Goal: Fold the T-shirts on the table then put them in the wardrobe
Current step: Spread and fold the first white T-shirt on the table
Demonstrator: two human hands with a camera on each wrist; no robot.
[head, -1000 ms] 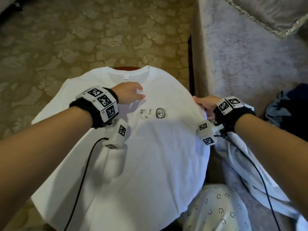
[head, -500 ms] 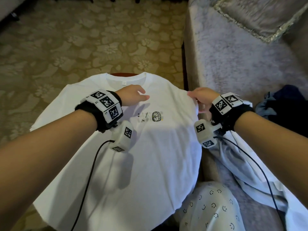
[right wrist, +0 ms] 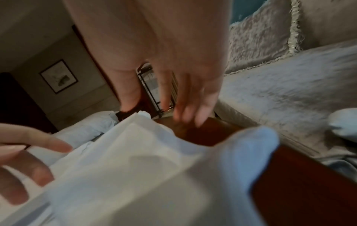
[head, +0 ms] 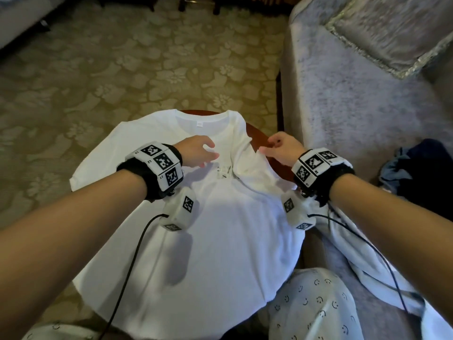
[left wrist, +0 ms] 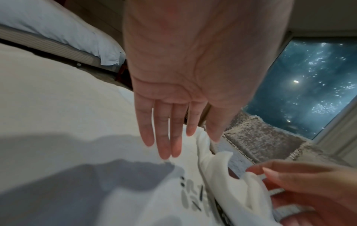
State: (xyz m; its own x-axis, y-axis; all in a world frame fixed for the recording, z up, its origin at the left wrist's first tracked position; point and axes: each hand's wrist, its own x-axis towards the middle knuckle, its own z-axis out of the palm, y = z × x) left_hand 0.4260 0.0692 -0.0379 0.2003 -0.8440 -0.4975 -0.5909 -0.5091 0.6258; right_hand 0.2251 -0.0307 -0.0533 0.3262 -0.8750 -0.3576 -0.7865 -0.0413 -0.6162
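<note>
A white T-shirt [head: 220, 241] lies face up on a small round dark-wood table [head: 259, 133], collar away from me. My left hand [head: 198, 153] rests flat on its chest beside the small print, fingers straight [left wrist: 166, 145]. My right hand [head: 279, 149] pinches the shirt's right sleeve [head: 250, 163] and holds it folded inward over the chest, covering part of the print. The left wrist view shows that fold of fabric [left wrist: 222, 168] under my right hand's fingers [left wrist: 299, 180]. The blurred right wrist view shows my right hand [right wrist: 173, 110] above the raised white cloth [right wrist: 135, 160] and bare table wood [right wrist: 289, 183].
A grey sofa [head: 367, 106] with a cushion [head: 392, 33] stands close on the right. Dark blue clothes [head: 421, 173] lie on it, and a pale garment [head: 355, 241] hangs off its edge. Patterned carpet [head: 122, 69] lies beyond the table. My knees [head: 311, 310] are at its near edge.
My right hand has lifted the right sleeve from the table's edge and brought it left over the chest, baring wood there. My left hand has stayed on the chest.
</note>
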